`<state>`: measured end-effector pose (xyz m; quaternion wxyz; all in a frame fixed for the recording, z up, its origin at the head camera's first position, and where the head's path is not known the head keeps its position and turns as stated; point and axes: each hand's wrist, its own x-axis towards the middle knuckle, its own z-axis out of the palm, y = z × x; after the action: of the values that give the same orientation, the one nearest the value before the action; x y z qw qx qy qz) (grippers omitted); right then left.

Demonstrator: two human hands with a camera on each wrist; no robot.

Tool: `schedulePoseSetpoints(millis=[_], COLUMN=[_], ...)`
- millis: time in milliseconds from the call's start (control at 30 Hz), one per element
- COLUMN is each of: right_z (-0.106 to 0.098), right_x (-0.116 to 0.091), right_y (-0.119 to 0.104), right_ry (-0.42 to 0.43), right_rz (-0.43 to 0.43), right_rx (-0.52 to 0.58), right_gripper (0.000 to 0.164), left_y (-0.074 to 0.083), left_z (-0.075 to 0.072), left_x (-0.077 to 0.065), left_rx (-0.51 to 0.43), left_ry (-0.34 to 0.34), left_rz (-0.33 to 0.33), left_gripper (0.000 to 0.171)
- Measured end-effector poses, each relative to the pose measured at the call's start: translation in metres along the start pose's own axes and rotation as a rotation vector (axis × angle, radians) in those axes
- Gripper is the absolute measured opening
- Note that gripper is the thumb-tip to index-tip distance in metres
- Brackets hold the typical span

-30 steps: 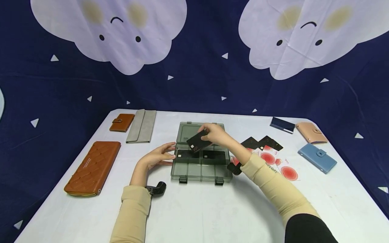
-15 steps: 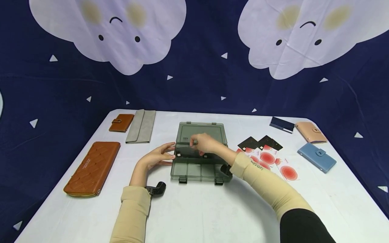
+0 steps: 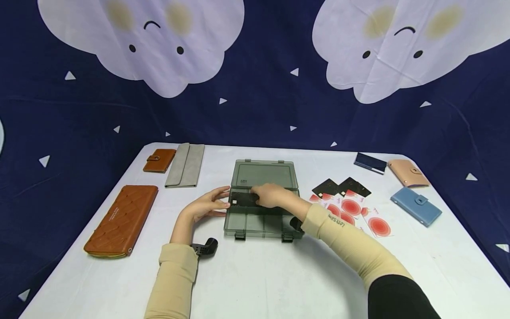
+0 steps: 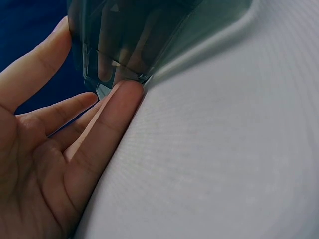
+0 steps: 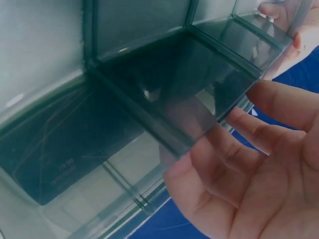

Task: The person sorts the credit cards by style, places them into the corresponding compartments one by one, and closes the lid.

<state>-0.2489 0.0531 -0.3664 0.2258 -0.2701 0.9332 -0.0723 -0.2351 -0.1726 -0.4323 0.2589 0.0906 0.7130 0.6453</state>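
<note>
A translucent grey-green plastic box [image 3: 275, 225] lies unfolded on the table, its lid [image 3: 264, 173] laid back. My left hand [image 3: 205, 204] steadies its left side, with outstretched fingertips touching the wall; the left wrist view shows the fingers [image 4: 94, 144] at the box's corner [image 4: 134, 40]. Over the middle row, my right hand [image 3: 272, 195] holds the right end of a black card [image 3: 243, 199] down in the left compartment. In the right wrist view its fingers curl at the box's edge beside dark cards [image 5: 60, 144]. Its fingertips are partly hidden.
Black cards [image 3: 352, 187] and white cards with red circles [image 3: 351, 207] lie right of the box. Blue [image 3: 416, 206] and tan [image 3: 408, 173] wallets and a dark card case [image 3: 370, 163] sit farther right. Brown wallets [image 3: 122, 220] and a grey pouch [image 3: 185, 165] are left.
My right hand has come down and left with the black card, from above the lid's edge into the box's left compartment. The left hand has stayed at the box's side.
</note>
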Motion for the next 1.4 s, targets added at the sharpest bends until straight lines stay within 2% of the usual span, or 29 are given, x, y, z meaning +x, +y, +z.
schedulePoseSetpoints(millis=[267,433,667,800,900,1000,1100,1167,1300,1400], right_z=[-0.007,-0.02,-0.036,-0.034,-0.028,-0.022,-0.017,-0.015,-0.013,-0.011], right_x=[-0.006,-0.017,-0.038,-0.048,-0.051,-0.052,-0.054,-0.055,-0.056,-0.055], right_y=[0.008,0.024,0.072,0.101,0.121,0.14,0.154,0.161,0.168,0.173], right_ry=[-0.023,0.035,0.18,0.224,0.258,0.303,0.322,0.307,0.221,0.177], right_rz=[-0.034,-0.072,-0.036,0.021,0.059,0.098,0.174,0.263,0.452,0.526], right_rx=[0.066,0.16,0.329,0.46,0.512,0.488,0.395,0.327,0.218,0.199], right_gripper=[0.048,0.044,0.041,0.041,0.04,0.04,0.048,0.058,0.077,0.085], left_y=[0.0,0.0,0.0,-0.001,-0.001,0.0,-0.001,0.0,0.001,0.0], left_z=[-0.001,-0.001,-0.001,-0.001,-0.001,-0.001,-0.001,-0.001,0.0,0.0], left_x=[0.0,0.0,0.0,0.001,0.001,0.0,0.0,0.0,-0.001,0.0], left_rx=[0.009,0.015,0.018,0.023,0.023,0.023,0.025,0.022,0.015,0.014], left_ry=[-0.005,-0.008,-0.006,-0.004,-0.004,-0.005,-0.006,-0.004,-0.001,-0.006], left_rz=[0.007,0.009,0.007,0.007,0.007,0.009,0.013,0.013,0.01,0.011], left_gripper=[0.075,0.075,0.075,0.075,0.075,0.075,0.075,0.075,0.075,0.075])
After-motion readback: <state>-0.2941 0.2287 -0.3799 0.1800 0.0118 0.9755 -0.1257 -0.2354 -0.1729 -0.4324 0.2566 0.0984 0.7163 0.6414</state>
